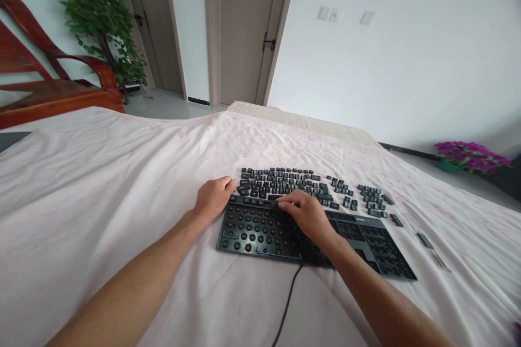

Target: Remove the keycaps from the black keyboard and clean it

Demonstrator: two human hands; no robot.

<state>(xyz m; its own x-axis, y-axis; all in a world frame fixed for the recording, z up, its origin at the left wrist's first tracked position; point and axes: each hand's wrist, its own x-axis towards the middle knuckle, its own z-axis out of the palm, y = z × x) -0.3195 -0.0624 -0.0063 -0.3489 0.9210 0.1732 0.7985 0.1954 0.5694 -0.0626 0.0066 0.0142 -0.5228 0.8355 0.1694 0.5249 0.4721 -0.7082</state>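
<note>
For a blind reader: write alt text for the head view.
A person's right hand is over a partly stripped black keyboard; the left hand is by its far left corner. Loose keycaps lie beyond on pale cloth.

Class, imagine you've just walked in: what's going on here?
A person is working on a black keyboard lying on a pale cloth. The right hand has its fingertips at the row of keys along the far edge; the left hand is by the far-left corner. Much of the keyboard is bare of keycaps, and many loose keycaps lie just beyond it.
</note>
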